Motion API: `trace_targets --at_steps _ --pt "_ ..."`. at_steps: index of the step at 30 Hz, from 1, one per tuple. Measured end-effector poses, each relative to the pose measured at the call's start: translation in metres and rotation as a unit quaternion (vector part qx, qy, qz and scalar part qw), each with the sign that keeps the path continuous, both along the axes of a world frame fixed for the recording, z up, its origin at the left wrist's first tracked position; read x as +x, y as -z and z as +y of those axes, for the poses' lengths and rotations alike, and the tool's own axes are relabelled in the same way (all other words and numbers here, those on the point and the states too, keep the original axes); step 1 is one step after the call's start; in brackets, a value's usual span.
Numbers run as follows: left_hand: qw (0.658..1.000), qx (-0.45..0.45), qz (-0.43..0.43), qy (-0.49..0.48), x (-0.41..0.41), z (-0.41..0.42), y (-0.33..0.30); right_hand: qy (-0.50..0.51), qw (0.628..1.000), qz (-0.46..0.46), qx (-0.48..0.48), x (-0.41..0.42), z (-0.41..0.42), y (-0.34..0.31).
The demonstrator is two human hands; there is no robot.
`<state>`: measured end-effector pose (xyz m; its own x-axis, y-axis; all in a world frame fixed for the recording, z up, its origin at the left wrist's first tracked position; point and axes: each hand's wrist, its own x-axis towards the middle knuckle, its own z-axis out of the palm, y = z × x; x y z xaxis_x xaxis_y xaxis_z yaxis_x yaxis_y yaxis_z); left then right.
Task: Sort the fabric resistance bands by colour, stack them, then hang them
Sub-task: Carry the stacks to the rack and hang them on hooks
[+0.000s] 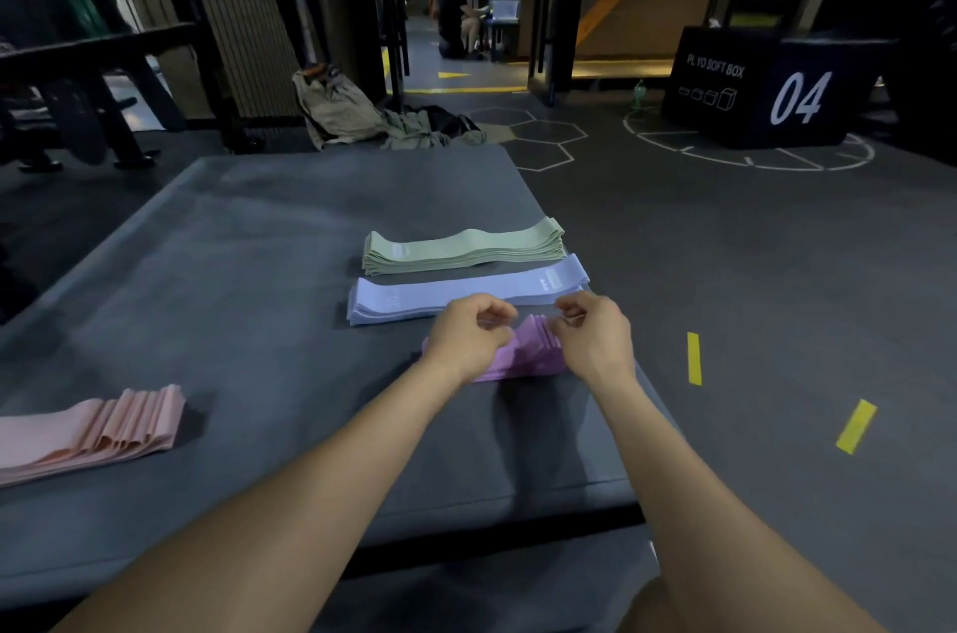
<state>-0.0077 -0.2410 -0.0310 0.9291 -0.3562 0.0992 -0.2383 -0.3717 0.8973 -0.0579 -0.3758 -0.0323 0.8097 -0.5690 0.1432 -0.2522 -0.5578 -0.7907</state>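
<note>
Gym floor, grey mat [217,270] w/ purple bands [523,358] near right edge. Left hand [468,340] & right hand [595,337] both pinch top loops. Blue stack [455,296] just beyond, green stack [461,246] farther, pink stack [88,430] near left. Risk: fanned purple layers slide apart if pinch misses some.

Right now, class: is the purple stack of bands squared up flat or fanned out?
Fanned out. The purple stack shows stepped, splayed edges between the left hand and right hand, which both pinch it.

Single head-worn wide-angle view, looking forward and down, close over the grey mat [217,270], gym floor beyond
</note>
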Motion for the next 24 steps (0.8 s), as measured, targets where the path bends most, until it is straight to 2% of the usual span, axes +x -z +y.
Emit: trace_targets --at_steps 5,8,12,17,24 --pt "0.995 -0.011 -0.013 -0.094 0.030 0.032 -0.010 -0.054 0.998 -0.017 -0.033 0.028 0.026 -0.010" --pt "0.988 0.002 0.003 -0.156 0.052 0.050 -0.006 -0.110 0.991 0.017 -0.072 0.055 0.043 -0.006" --pt "0.979 0.024 -0.001 -0.203 0.081 0.072 0.001 -0.131 0.982 0.072 -0.120 0.086 0.050 -0.005" --pt "0.958 0.120 0.002 -0.260 0.108 0.093 0.013 -0.126 0.969 0.107 -0.182 0.108 0.048 0.002" --pt "0.938 0.229 0.111 -0.235 0.114 0.101 0.011 -0.131 0.961 0.108 -0.218 0.110 0.048 0.009"
